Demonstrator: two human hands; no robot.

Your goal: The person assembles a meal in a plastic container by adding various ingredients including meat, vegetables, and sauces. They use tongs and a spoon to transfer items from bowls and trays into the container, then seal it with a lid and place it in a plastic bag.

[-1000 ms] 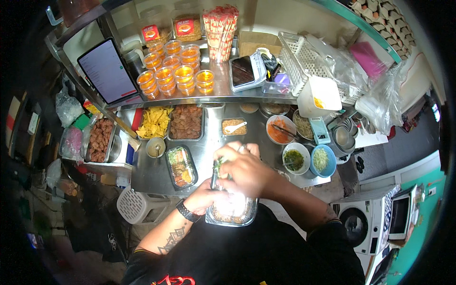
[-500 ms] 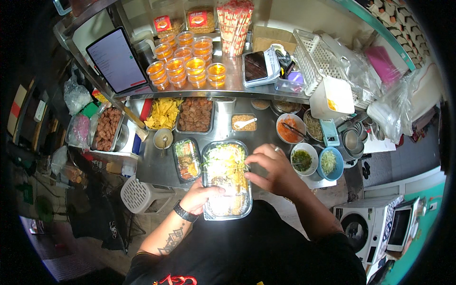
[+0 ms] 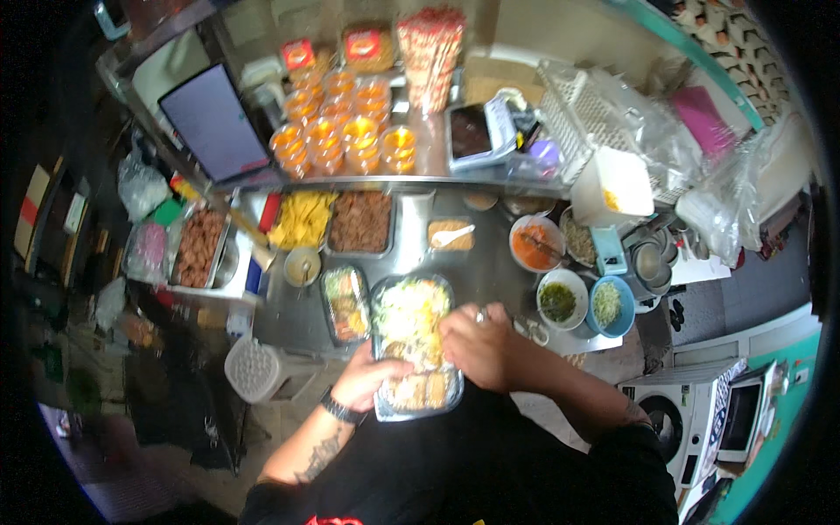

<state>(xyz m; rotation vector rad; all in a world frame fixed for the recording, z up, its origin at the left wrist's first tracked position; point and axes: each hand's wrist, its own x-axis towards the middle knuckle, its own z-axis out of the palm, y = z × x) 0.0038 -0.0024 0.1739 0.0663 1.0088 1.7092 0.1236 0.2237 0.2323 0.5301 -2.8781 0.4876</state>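
Observation:
A clear-lidded takeaway container (image 3: 416,306) with a dark base holds shredded greens, yellow strips and browned food, and glare blurs part of its lid. My left hand (image 3: 366,378) grips its lower left side, thumb over the top. Against its right edge, my right hand (image 3: 477,346) is closed, fingers bent together; what they pinch is hidden. Just left of it on the steel counter lies a smaller filled takeaway container (image 3: 346,304).
Trays of yellow chips (image 3: 302,220) and browned meat (image 3: 360,223) line the back of the counter. To the right stand bowls of shredded carrot (image 3: 536,241), green sauce (image 3: 558,300) and shredded greens (image 3: 607,303). Overhead, a shelf (image 3: 429,166) carries stacked sauce cups (image 3: 360,133) and a tablet (image 3: 216,122).
My right hand has moved down and inward, its spread fingers closing at the container's right edge. The container has dropped slightly toward me, still in my left hand.

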